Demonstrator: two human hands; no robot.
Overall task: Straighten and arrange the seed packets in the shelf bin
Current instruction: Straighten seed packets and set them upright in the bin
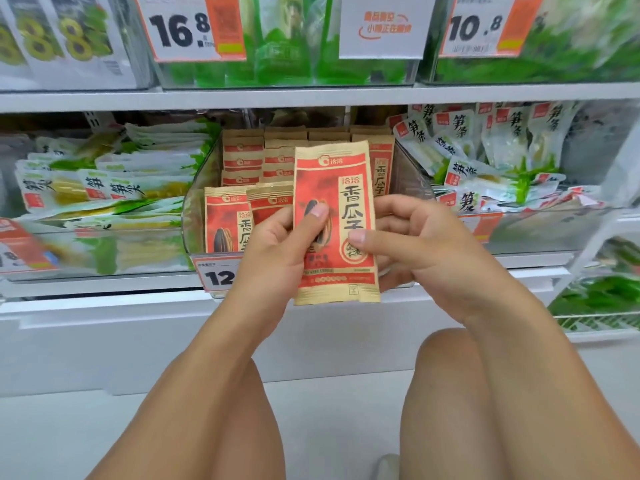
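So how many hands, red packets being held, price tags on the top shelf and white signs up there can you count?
Hands: 2 (left hand, right hand)
Red seed packet held in both hands: 1
Top-shelf price tags: 2 (16.8 tag, 10.8 tag)
White sign with orange writing: 1
Total: 6

Bright, even store lighting, soft shadows, blur toward the edges, wide-angle bending of shelf lines, centre sharpest
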